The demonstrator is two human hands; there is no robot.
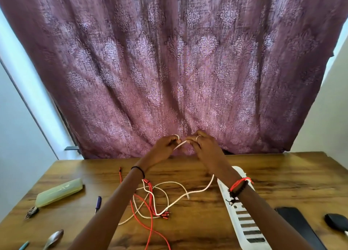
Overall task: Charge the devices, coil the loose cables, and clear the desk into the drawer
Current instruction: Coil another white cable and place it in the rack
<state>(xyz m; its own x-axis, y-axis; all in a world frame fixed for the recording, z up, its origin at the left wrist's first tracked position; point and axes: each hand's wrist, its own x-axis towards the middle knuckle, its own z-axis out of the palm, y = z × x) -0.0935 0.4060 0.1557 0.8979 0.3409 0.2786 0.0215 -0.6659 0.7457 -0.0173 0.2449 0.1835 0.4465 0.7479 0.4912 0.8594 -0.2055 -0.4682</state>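
Cable work at a wooden desk [282, 174]. We held a short stretch of the white cable [180, 144] in the air between both hands, in front of a purple patterned curtain [169, 61]. That stretch ran left to right and was tilted, lower at our left hand [164, 146] and higher at our right hand [206, 146]. From the right hand the rest dropped behind the forearm to the desk and lay in loose loops, its free plug pointing right, toward a white power strip [243, 216]. A red cable [150, 208] lay tangled with those loops, its long axis running toward us. Both arms reached forward with the wrists lifted. Our left fingers were curled and pinched the cable, with one turn of it round a fingertip. Our right thumb and fingers pinched the other end of the stretch. A pale green case [59, 191] lay closed at the left of the desk; we could not tell what was in it.
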